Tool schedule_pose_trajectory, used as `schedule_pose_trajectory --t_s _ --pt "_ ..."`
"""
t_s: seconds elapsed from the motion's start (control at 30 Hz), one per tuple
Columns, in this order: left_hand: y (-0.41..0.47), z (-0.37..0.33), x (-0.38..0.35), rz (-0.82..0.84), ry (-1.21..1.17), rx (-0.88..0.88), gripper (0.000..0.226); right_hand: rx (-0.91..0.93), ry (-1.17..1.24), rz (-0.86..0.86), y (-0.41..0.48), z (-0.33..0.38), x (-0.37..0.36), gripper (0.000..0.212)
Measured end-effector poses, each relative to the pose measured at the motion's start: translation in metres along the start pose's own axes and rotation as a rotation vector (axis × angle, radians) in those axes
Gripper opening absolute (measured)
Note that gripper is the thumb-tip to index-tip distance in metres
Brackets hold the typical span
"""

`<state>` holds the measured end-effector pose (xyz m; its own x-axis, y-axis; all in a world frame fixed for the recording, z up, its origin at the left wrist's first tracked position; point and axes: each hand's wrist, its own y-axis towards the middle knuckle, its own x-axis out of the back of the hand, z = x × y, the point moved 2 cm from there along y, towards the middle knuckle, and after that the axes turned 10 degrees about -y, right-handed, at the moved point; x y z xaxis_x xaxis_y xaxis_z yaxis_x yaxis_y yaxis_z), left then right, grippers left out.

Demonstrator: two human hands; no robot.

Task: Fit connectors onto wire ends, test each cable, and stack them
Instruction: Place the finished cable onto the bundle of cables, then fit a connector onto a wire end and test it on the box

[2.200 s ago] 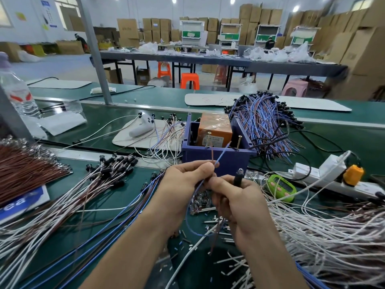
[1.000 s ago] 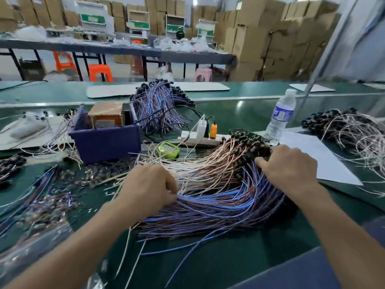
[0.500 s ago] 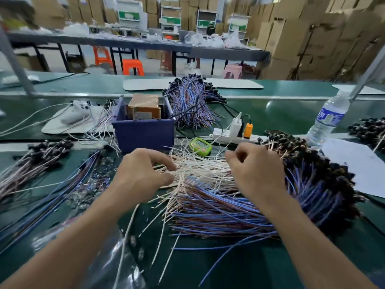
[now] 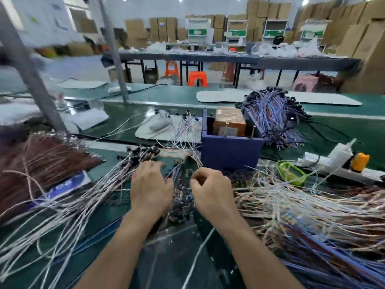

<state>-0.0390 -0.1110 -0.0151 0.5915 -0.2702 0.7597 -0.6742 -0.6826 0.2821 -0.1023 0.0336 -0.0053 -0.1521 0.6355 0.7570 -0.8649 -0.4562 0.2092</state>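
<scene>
While both hands hang close together above the green bench mat (image 4: 170, 257), neither is seen resting on it.

Left hand (image 4: 151, 188): palm down, fingers straight and spread, tips motion-blurred, reaching over the black connector ends (image 4: 143, 153) of the white cable bundle (image 4: 87, 205). Holds nothing.

Right hand (image 4: 210, 192): fingers curled in, thumb tip against the forefinger as in a pinch. Too blurred to tell whether a wire is between them.

Loose connectors (image 4: 181, 197): small dark scatter on the mat, between and just under the two hands.

Unfitted wires (image 4: 302, 215): wide fan of white, pink and blue, right of the right hand, bare ends toward it.

Blue test box (image 4: 229, 153): just beyond the hands, an orange-brown block (image 4: 229, 122) inside.

Blue-and-white cable stack (image 4: 275, 115): behind the box, on its right side, black connectors outward.

Also noted: brown wire bundle (image 4: 41, 161) far left; green handheld device (image 4: 289, 174) and white power strip (image 4: 325, 163) with an orange plug (image 4: 359, 161) to the right of the box.
</scene>
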Motion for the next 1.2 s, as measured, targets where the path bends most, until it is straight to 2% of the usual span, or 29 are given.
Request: schedule_pose_trajectory --t_s 0.07,0.2,0.4,0.53,0.6,0.77,0.87,0.9,1.0,1.07,1.13,1.2 --pt "0.001 0.006 -0.006 -0.021 0.069 0.024 0.029 0.029 0.018 0.002 -0.003 -0.003 -0.011 0.016" --pt "0.002 0.007 -0.012 -0.122 0.118 0.021 0.024 0.071 0.013 0.025 -0.005 -0.010 -0.016 0.020" --pt "-0.001 0.004 0.003 -0.252 -0.093 0.007 0.013 0.078 0.024 0.021 -0.005 -0.010 -0.015 0.017" --pt "-0.007 -0.002 0.011 -0.382 -0.259 -0.025 0.013 0.047 0.170 0.010 -0.005 -0.010 -0.012 0.018" --pt "-0.009 -0.005 0.014 -0.432 -0.270 -0.046 0.013 0.010 0.270 0.027 -0.004 -0.010 -0.009 0.016" --pt "-0.009 -0.007 0.011 -0.412 -0.211 0.006 0.011 -0.028 0.355 0.076 -0.004 -0.011 -0.003 0.017" --pt "-0.012 -0.012 0.012 -0.453 -0.342 -0.042 0.009 -0.075 0.439 0.102 -0.004 -0.013 -0.002 0.009" --pt "-0.014 -0.013 0.013 -0.461 -0.415 -0.070 0.010 -0.096 0.497 0.120 -0.004 -0.013 -0.002 0.012" --pt "-0.018 -0.016 0.014 -0.403 -0.642 -0.169 0.012 -0.153 0.692 0.215 0.001 -0.014 -0.006 0.051" --pt "-0.022 -0.021 0.012 -0.271 -0.688 -0.244 0.010 -0.140 0.809 0.284 0.003 -0.012 -0.009 0.065" --pt "-0.027 -0.027 0.010 -0.148 -0.617 -0.323 0.011 -0.134 0.908 0.303 0.002 -0.012 -0.008 0.052" --pt "-0.031 -0.033 0.005 -0.021 -0.552 -0.368 0.013 -0.170 0.984 0.242 0.000 -0.012 -0.004 0.033"
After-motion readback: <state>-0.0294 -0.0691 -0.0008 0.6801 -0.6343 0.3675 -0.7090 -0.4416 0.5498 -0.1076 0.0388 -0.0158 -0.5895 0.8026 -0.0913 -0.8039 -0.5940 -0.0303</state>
